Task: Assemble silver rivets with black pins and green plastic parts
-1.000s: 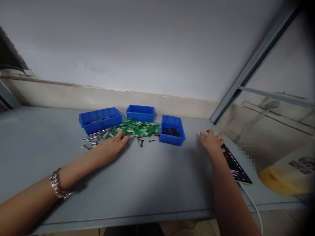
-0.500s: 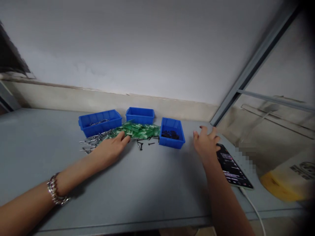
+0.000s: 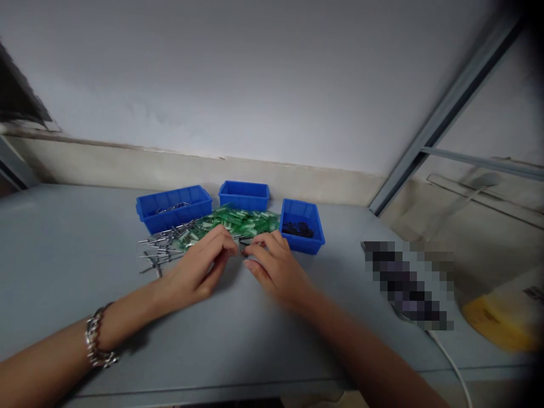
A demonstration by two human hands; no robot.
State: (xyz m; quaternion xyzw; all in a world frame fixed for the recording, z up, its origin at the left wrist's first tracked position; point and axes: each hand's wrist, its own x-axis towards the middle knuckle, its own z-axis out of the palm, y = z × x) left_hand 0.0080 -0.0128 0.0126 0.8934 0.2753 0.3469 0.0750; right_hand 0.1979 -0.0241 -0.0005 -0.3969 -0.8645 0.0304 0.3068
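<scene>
My left hand (image 3: 204,262) is closed, its fingers curled down at the front edge of a pile of green plastic packets (image 3: 232,218). Whatever it may hold is hidden by the fingers. Facing it, my right hand (image 3: 278,266) reaches in with bent fingers, the thumb a little apart from them. A small dark piece (image 3: 243,246) lies at the right fingertips, too small to name surely. Thin silvery metal rods (image 3: 164,243) are heaped left of the packets. Beside the right hand stands a blue bin (image 3: 304,243) with small black parts (image 3: 297,229) in it.
Two more blue bins stand behind the pile, a long one (image 3: 174,218) with metal pieces in it and a smaller one (image 3: 243,202). On the right of the grey table (image 3: 272,351) lies a blurred-out device with a white cable (image 3: 448,362), near a yellow-bottomed container (image 3: 495,326).
My right hand has left the phone at the right and come across to the front of the packets. The left hand has shifted slightly right and curled more.
</scene>
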